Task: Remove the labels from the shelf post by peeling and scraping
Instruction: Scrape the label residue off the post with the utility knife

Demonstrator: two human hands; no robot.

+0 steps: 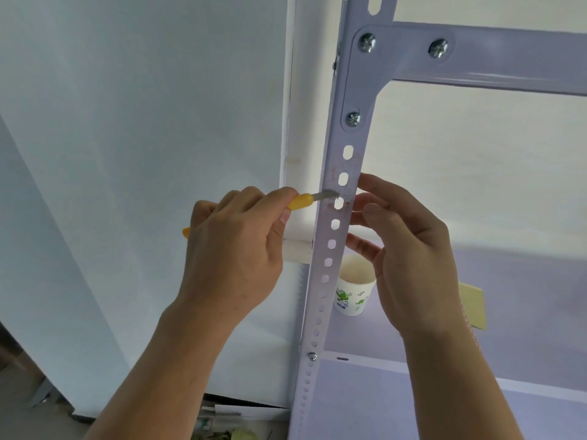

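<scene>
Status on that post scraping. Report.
Left hand grips yellow knife, blade on shelf post. Right hand loose at post's right edge. Reddish residue near blade. Nothing blocking.

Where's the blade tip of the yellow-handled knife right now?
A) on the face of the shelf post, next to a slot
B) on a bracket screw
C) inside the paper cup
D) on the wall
A: the left hand grips the yellow-handled knife and its blade tip lies on the shelf post beside a slot, above the paper cup and below the lowest bracket screw.
</scene>
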